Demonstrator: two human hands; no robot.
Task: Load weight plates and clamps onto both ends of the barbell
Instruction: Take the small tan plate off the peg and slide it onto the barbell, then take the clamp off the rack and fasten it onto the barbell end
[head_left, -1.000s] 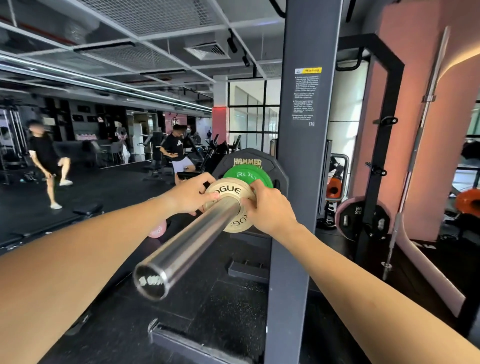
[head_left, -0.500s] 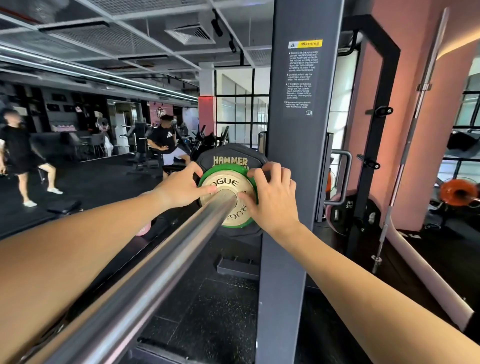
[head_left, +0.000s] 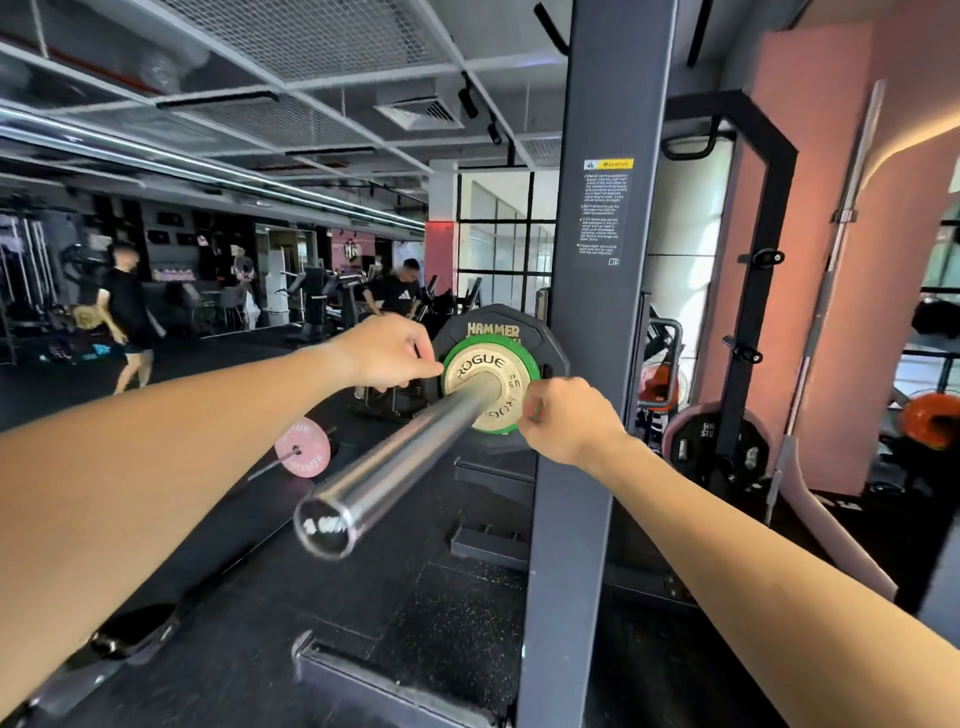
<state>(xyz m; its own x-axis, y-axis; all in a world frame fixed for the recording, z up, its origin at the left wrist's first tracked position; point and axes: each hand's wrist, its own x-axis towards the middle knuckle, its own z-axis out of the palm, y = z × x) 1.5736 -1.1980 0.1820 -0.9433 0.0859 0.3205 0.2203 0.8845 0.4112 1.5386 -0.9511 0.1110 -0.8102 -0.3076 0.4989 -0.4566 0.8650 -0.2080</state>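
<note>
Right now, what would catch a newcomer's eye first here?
The chrome barbell sleeve juts toward the camera, centre frame. At its far end the white Rogue plate sits against a green plate, with the left hand and right hand at either edge.

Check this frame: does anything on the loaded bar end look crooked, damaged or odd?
Nothing stands out. The white plate sits flush against the green plate and black plate on the sleeve. No clamp is on.

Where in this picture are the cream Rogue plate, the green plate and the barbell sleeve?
Cream Rogue plate (head_left: 480, 370): head view, upper lettered face.
Green plate (head_left: 524, 358): head view, upper right rim.
Barbell sleeve (head_left: 395, 467): head view, mid shaft.
</note>
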